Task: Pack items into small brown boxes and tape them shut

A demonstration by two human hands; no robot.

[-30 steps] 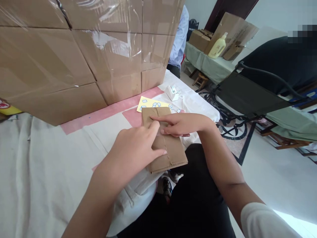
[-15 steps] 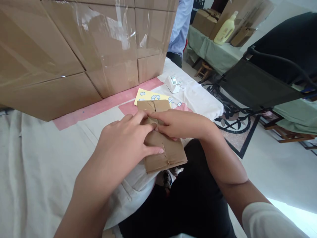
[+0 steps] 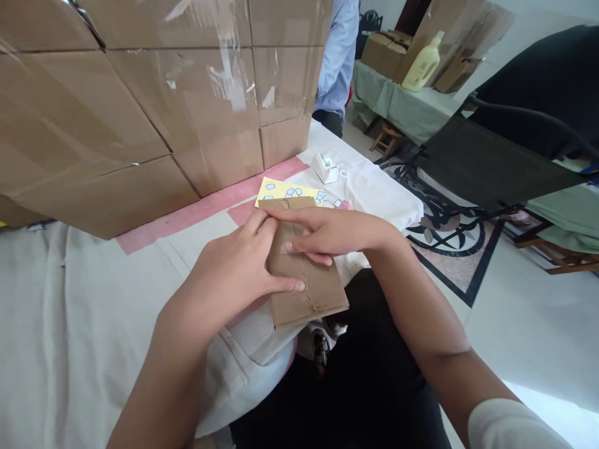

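A flat brown cardboard packet (image 3: 312, 284) lies at the near edge of the cloth-covered table (image 3: 70, 324), partly overhanging my lap. My left hand (image 3: 231, 274) grips its left side, thumb pressed on top and fingers curled at the upper left corner. My right hand (image 3: 330, 232) reaches across the packet's upper half. Its index finger lies along the top edge and the other fingers are closed on the centre seam. The hands hide the middle of the packet.
A wall of large film-wrapped cardboard boxes (image 3: 163, 93) stands at the back left. Behind the packet lie a yellow sticker sheet (image 3: 281, 189) and a small white dispenser (image 3: 324, 167). A person in a light blue shirt (image 3: 337, 56) stands beyond. A black folding chair (image 3: 491, 162) is at right.
My left fingers slid up to the packet's top left corner. My right index finger stretched along the top edge. The packet stayed nearly in place.
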